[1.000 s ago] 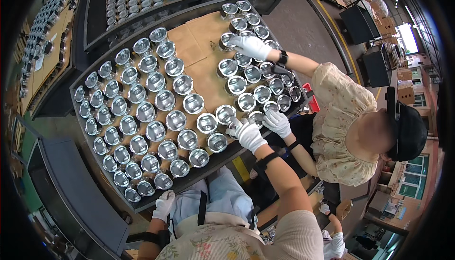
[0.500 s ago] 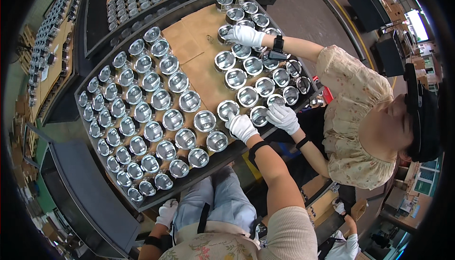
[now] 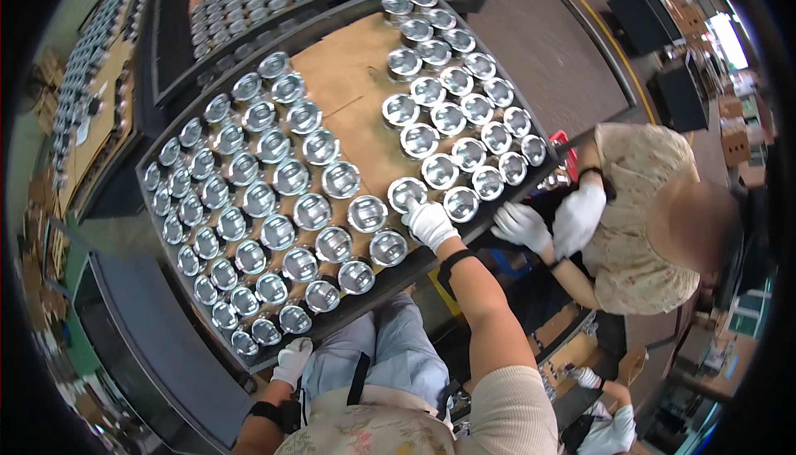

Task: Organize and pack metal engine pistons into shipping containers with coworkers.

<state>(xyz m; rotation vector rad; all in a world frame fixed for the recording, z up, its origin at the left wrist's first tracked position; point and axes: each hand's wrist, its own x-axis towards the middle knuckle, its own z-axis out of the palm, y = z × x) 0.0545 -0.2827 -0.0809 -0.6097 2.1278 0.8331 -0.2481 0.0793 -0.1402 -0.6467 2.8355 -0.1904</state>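
Many shiny round metal pistons stand in rows on a dark-framed tray table (image 3: 543,136) lined with brown board. My right hand (image 3: 431,224), in a white glove, has its fingers on a piston (image 3: 409,195) at the near end of the right-hand group. Its index finger reaches onto the piston's top and the other fingers are curled. Close by stands another piston (image 3: 461,204). My left hand (image 3: 293,361), also gloved, is low beside the table's near left edge. Its fingers are curled, and what they may hold is hidden.
At the right, a co-worker's gloved hands (image 3: 520,227) are close together beyond the table edge. Bare brown board (image 3: 365,140) runs between the two piston groups. A second dark tray (image 3: 157,73) with pistons stands at the back. Another person's gloved hand (image 3: 585,377) shows at lower right.
The co-worker has drawn both hands off the pistons and back toward their body. My right hand stays at the same piston. My left hand is slightly higher, closer to the table edge.
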